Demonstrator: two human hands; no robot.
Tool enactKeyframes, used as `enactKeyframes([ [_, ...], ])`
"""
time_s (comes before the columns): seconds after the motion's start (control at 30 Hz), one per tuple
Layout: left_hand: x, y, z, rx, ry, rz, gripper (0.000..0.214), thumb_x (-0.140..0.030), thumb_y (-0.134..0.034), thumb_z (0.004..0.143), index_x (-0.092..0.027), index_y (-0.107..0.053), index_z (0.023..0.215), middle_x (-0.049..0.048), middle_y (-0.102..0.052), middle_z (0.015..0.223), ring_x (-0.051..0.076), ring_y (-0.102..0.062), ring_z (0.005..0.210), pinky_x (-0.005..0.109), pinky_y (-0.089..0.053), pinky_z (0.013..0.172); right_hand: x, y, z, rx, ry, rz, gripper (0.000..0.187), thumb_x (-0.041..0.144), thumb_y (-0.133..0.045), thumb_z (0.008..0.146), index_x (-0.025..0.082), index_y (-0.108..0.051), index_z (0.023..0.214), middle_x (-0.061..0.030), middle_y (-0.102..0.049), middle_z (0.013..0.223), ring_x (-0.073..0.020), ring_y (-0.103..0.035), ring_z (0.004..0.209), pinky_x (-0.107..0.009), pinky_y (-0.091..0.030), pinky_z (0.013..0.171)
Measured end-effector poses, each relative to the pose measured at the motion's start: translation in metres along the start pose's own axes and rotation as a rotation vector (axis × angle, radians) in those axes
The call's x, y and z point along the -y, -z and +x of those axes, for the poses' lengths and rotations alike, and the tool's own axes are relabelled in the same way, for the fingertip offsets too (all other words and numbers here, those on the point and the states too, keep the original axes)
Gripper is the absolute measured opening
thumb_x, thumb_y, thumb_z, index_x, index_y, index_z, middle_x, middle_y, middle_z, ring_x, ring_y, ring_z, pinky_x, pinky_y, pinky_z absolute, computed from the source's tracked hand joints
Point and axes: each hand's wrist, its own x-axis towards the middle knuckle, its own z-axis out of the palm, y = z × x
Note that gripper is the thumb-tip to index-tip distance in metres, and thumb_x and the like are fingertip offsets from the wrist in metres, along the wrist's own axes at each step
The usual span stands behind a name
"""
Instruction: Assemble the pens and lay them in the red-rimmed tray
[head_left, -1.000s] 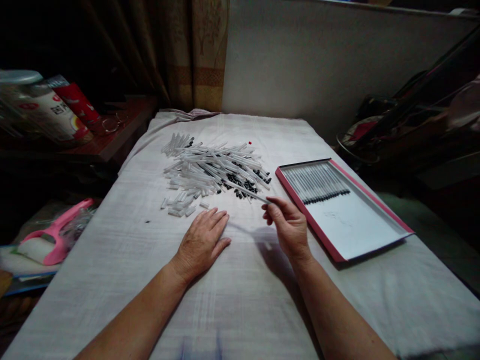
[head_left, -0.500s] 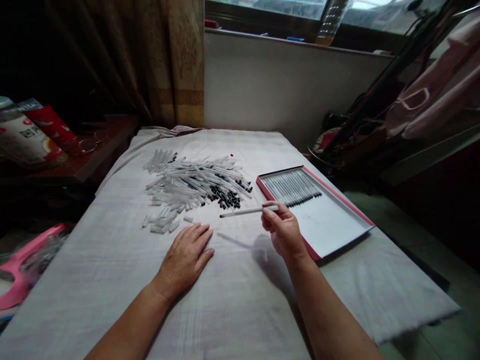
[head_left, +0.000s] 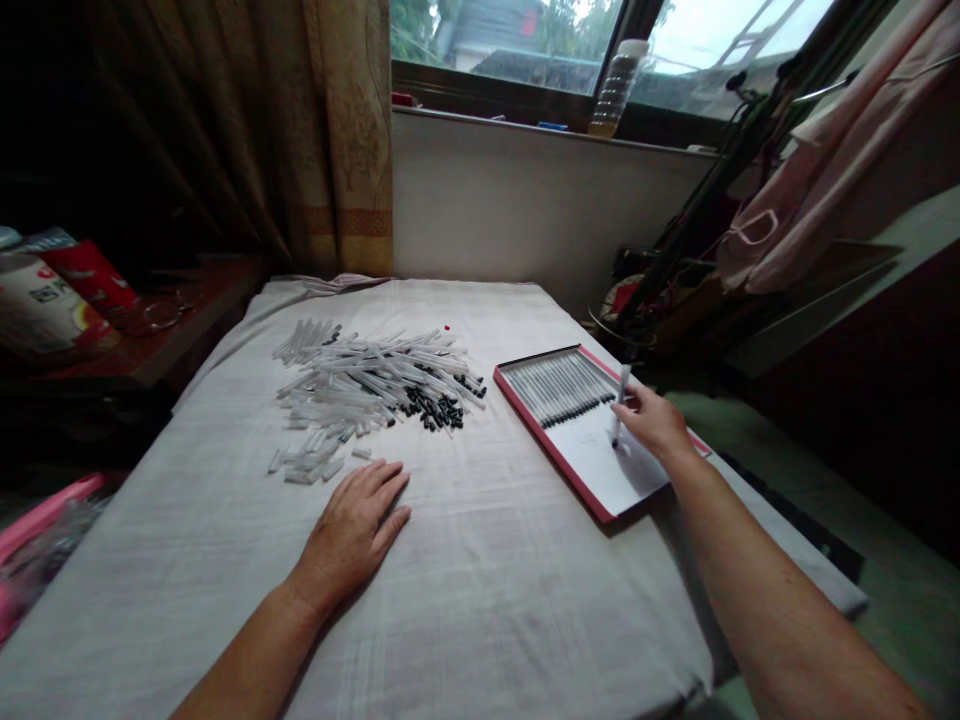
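Observation:
My right hand (head_left: 651,420) pinches a pen (head_left: 622,395) with a clear barrel and a dark end, held tilted over the shallow red-edged box (head_left: 555,455). Inside that box, a row of similar pens (head_left: 559,385) lies side by side, dark ends toward me. My left hand (head_left: 360,520) rests flat on the cloth with its fingers stretched out. Just beyond it are loose clear caps (head_left: 311,460). Farther back spreads a heap of clear pen barrels (head_left: 375,365), with small black plugs (head_left: 435,408) at its right side.
A white cloth (head_left: 465,580) covers the table. A tiny red piece (head_left: 447,327) lies behind the heap. At the left, a labelled jar (head_left: 49,310) stands on a brown side table (head_left: 157,350), and a pink-handled item (head_left: 45,515) sits below. A bottle (head_left: 616,90) stands on the windowsill.
My right hand has carried the pen rightward over the box and turned it from level to nearly upright. My left hand stays on the cloth. The view has tilted up a little.

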Motion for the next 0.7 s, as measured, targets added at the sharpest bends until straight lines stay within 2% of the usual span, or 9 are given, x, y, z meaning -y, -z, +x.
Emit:
enactKeyframes([
  [0.1,0.0,0.0,0.0,0.002,0.001,0.0,0.037,-0.037,-0.051,0.094,-0.022,-0.062,0.125,0.0108,-0.063,0.131,0.028,-0.056,0.124,0.049,-0.044,0.106,-0.007,-0.013,-0.018,0.138,0.014,-0.083,0.034,0.026,-0.06,0.077,0.014,-0.072,0.107,-0.0105,-0.076,0.092,-0.0244,-0.07,0.084,-0.03,-0.048,0.069],
  [0.2,0.0,0.0,0.0,0.003,-0.003,0.005,0.037,-0.038,-0.051,0.094,-0.022,-0.062,0.125,0.0105,-0.063,0.131,0.028,-0.055,0.124,0.049,-0.044,0.106,-0.01,-0.015,-0.025,0.164,0.03,-0.179,0.034,0.026,-0.059,0.079,0.017,-0.073,0.108,-0.011,-0.076,0.101,-0.0262,-0.069,0.093,-0.03,-0.049,0.073],
  [0.37,0.002,0.0,0.0,0.0,-0.015,0.007,0.038,-0.038,-0.05,0.094,-0.021,-0.062,0.126,0.0107,-0.063,0.131,0.028,-0.056,0.124,0.049,-0.045,0.105,-0.014,0.003,0.001,0.117,-0.106,-0.423,0.037,0.031,-0.052,0.086,0.018,-0.072,0.115,-0.0172,-0.073,0.109,-0.0328,-0.068,0.097,-0.037,-0.05,0.072],
  [0.5,0.002,0.001,0.0,0.009,-0.012,0.018,0.038,-0.038,-0.049,0.094,-0.021,-0.062,0.125,0.0108,-0.063,0.131,0.029,-0.056,0.123,0.05,-0.045,0.105,-0.017,0.005,0.022,0.189,-0.119,-0.502,0.036,0.031,-0.053,0.086,0.018,-0.072,0.115,-0.0193,-0.07,0.114,-0.0337,-0.067,0.101,-0.038,-0.051,0.075],
  [0.57,0.002,0.001,0.001,0.012,-0.013,0.021,0.038,-0.038,-0.049,0.094,-0.021,-0.062,0.126,0.0109,-0.063,0.131,0.029,-0.056,0.123,0.05,-0.044,0.105,-0.02,0.002,0.024,0.218,-0.121,-0.508,0.037,0.031,-0.056,0.084,0.017,-0.072,0.114,-0.0202,-0.07,0.113,-0.0333,-0.068,0.1,-0.039,-0.051,0.077],
  [0.7,0.002,0.001,0.001,0.011,-0.022,0.021,0.038,-0.038,-0.049,0.094,-0.021,-0.062,0.126,0.0108,-0.063,0.131,0.029,-0.056,0.123,0.049,-0.045,0.104,-0.028,0.002,0.016,0.198,-0.191,-0.523,0.038,0.029,-0.058,0.081,0.014,-0.072,0.113,-0.0239,-0.07,0.11,-0.0359,-0.068,0.1,-0.043,-0.052,0.077],
])
